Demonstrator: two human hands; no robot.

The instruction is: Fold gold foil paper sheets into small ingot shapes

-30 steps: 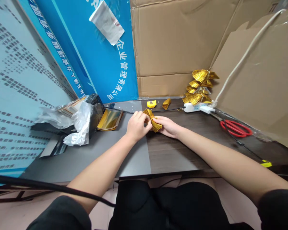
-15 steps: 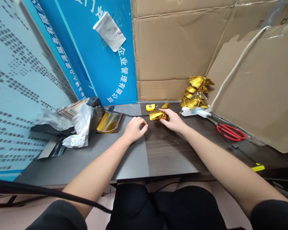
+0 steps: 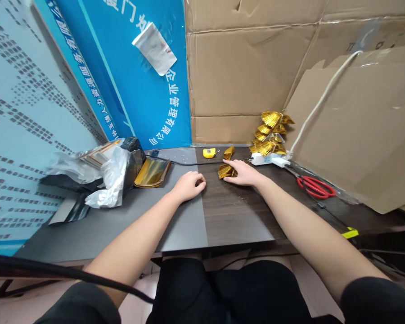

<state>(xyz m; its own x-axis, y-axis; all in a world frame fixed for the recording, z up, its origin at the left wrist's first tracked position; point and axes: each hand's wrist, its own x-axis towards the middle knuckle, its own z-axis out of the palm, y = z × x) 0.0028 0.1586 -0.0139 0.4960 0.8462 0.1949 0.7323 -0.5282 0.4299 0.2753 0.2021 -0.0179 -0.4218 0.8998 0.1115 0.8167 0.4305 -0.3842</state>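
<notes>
My right hand [image 3: 240,173] is closed around a pleated gold foil piece [image 3: 225,171] above the dark wood part of the desk; the foil's fanned end points left and toward me. Just behind it lies a small gold piece [image 3: 229,152]. My left hand [image 3: 190,185] rests on the grey part of the desk near the seam, its fingers curled; whether anything is in them is hidden. A yellow tape measure [image 3: 209,153] sits behind and between the hands. Several gold foil fans [image 3: 270,133] are stacked at the back right.
A white power strip [image 3: 262,159] and red-handled scissors [image 3: 315,187] lie at the right. Gold foil sheets [image 3: 153,173] and crumpled plastic [image 3: 113,175] are on the left. A black cable [image 3: 185,164] crosses the back of the desk. Cardboard [image 3: 249,72] stands behind.
My right hand has moved slightly toward me with the foil piece, whose fanned end has turned from left to lower left. My left hand stays near the seam, curled.
</notes>
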